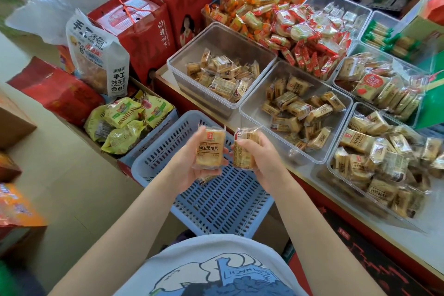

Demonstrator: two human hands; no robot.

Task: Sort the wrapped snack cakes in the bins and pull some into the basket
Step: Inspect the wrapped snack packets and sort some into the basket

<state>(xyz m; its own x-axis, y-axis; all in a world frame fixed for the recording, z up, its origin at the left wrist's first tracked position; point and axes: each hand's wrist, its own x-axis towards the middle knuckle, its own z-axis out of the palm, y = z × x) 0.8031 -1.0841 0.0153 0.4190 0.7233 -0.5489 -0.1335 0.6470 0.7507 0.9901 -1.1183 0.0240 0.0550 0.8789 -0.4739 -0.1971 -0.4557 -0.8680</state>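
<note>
Here, both hands [189, 163] gripping wrapped snack cakes [209, 149] over basket [216, 199], possibly another cake hidden beneath.

Two hands [223, 158] with snack cakes [210, 149] above basket [216, 204], bins [295, 113] right of it.

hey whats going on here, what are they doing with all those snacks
A person stands at a counter of clear bins filled with wrapped snack cakes. The left hand holds one wrapped cake label up, and the right hand grips another. Both are held above a blue slotted basket, which looks nearly empty apart from something glimpsed under the left hand.
</note>
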